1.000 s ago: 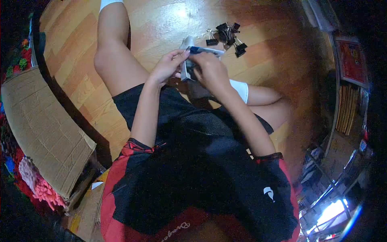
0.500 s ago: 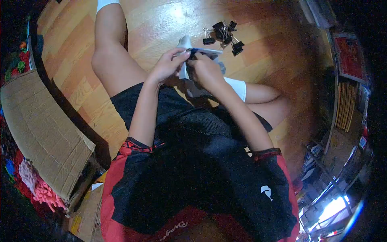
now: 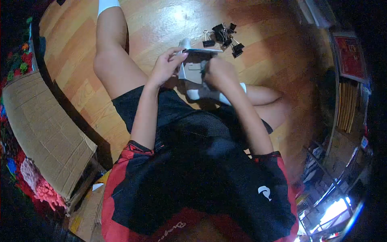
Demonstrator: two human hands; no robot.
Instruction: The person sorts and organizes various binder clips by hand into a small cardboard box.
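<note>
My left hand (image 3: 165,68) pinches the left edge of a small box (image 3: 192,76) between thumb and fingers. The box has whitish edges and a dull grey-brown inner face with a small pale patch, and it is held above my crossed lower leg. At its right side is my right hand (image 3: 221,73), slightly smeared by motion, with the fingers curled in. A blurred greyish bit shows by those fingertips, but what they hold I cannot make out. Beyond the box, several black binder clips (image 3: 222,34) lie in a loose pile on the floor.
I sit on a wood-patterned floor (image 3: 153,24) with my legs around the work. A cardboard box (image 3: 48,133) stands on the left, near pink yarn-like material (image 3: 48,191). Shelving with a stack of brown envelopes or folders (image 3: 346,107) runs along the right.
My right hand has moved from inside the box to its right side, uncovering the inner face. My left hand keeps its hold on the left edge. The clips have not moved.
</note>
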